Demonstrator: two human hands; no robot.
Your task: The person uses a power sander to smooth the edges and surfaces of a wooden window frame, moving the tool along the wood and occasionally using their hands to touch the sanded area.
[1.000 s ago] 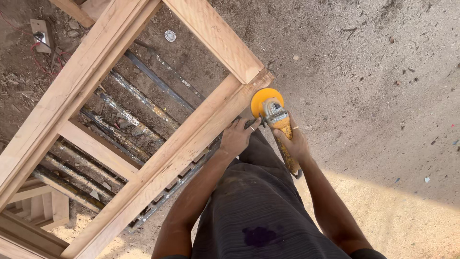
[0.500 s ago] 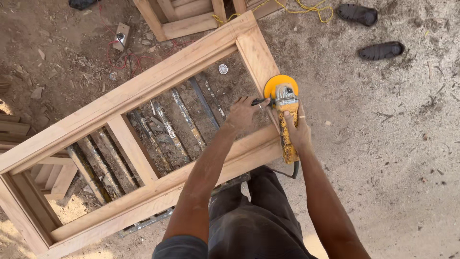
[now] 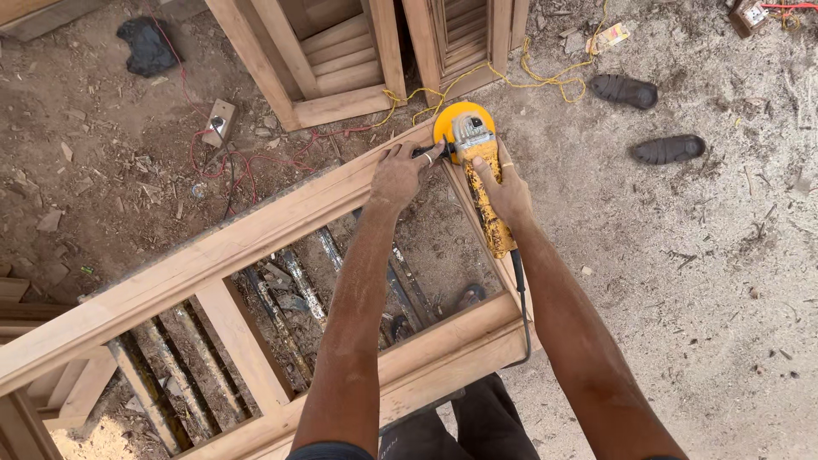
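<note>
Since 1 s ago the view swung & the yellow angle grinder (image 3: 474, 162) went from the frame's near rail to its far corner at 12 o'clock, so work now sits on that corner joint. Right hand (image 3: 504, 189) wraps the grinder body; left hand (image 3: 400, 173) grips the side handle, both closed tight. Wooden door frame (image 3: 213, 255) runs off to 9 o'clock over metal bars (image 3: 285, 294). Black cord (image 3: 521, 315) trails back at 6. Farther: yellow cable (image 3: 528, 78) & red wire (image 3: 247, 166) lie close to the corner, a snag risk. Louvred shutters (image 3: 341, 60) at 11, sandals (image 3: 643, 115) at 2.
</note>
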